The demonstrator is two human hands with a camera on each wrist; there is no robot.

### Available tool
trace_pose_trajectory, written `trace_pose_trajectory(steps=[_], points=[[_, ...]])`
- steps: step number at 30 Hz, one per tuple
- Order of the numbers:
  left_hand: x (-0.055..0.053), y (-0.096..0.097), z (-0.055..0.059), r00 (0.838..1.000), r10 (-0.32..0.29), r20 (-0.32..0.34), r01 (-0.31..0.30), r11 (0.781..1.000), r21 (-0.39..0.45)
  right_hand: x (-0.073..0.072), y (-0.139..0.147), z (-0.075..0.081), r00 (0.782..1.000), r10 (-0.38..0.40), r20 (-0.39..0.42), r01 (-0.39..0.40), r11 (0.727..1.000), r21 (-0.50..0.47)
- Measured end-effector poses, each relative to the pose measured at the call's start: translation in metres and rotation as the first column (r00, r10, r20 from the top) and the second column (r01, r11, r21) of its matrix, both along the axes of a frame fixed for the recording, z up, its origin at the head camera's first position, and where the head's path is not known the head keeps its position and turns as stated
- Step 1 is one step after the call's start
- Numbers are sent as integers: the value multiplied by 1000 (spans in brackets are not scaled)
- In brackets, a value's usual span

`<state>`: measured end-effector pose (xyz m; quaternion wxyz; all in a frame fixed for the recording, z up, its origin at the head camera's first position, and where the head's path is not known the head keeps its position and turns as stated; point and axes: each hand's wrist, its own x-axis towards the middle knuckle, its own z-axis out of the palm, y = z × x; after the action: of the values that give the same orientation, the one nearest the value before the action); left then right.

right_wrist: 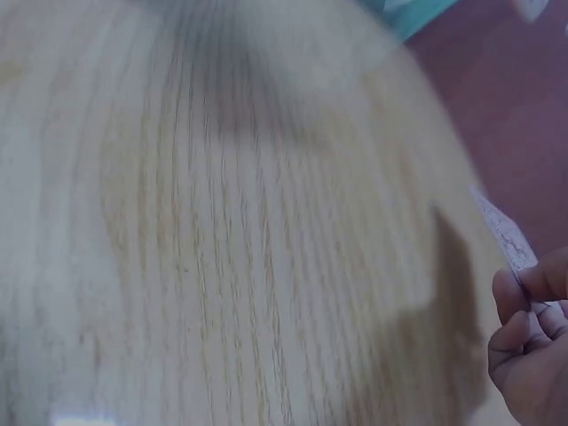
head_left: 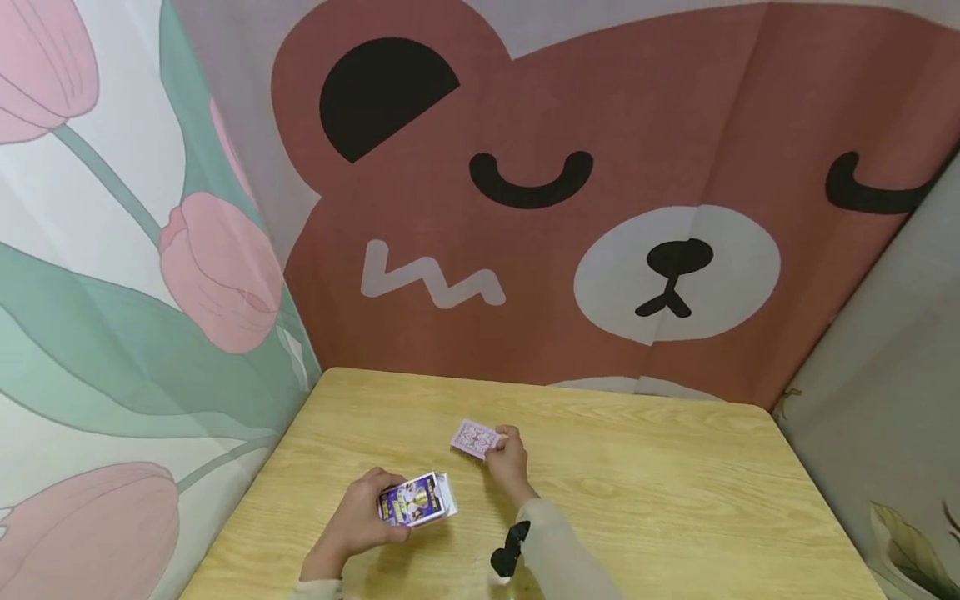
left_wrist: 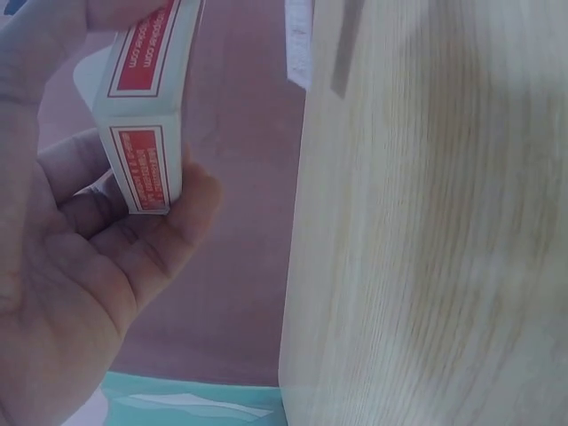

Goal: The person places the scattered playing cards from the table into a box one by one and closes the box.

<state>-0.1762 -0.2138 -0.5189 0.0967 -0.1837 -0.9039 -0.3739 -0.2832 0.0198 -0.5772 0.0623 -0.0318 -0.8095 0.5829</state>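
Observation:
My left hand point(head_left: 363, 514) grips a playing-card box point(head_left: 414, 500) with a purple and yellow face, its white flap standing out at the right end. In the left wrist view, red panels with white print show on the sides of the card box point(left_wrist: 140, 160), and fingers curl under it. Farther back, my right hand point(head_left: 511, 463) pinches a pink-patterned playing card or thin stack of cards point(head_left: 474, 437) by its right end; how many cards cannot be told. In the right wrist view the card point(right_wrist: 508, 232) is tilted above the table between thumb and fingers.
Both hands are over a wooden table point(head_left: 660, 483) with rounded back corners. A bear-patterned cloth point(head_left: 637, 125) hangs behind it, and a tulip-patterned cloth point(head_left: 127, 333) hangs on the left. A black strap point(head_left: 512, 550) is at the right wrist.

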Motion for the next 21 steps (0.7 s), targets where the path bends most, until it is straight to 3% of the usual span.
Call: trace_pose_trajectory(steps=[11,21], points=[[-2,8,-3,1000,-8,2,8,1000,-26,11,16,13,996,87,-24,-89,990,-108],[-10,21,3,999,-44,17,45,999,-17,17,37,24,995,102,-9,-101,967,-234]])
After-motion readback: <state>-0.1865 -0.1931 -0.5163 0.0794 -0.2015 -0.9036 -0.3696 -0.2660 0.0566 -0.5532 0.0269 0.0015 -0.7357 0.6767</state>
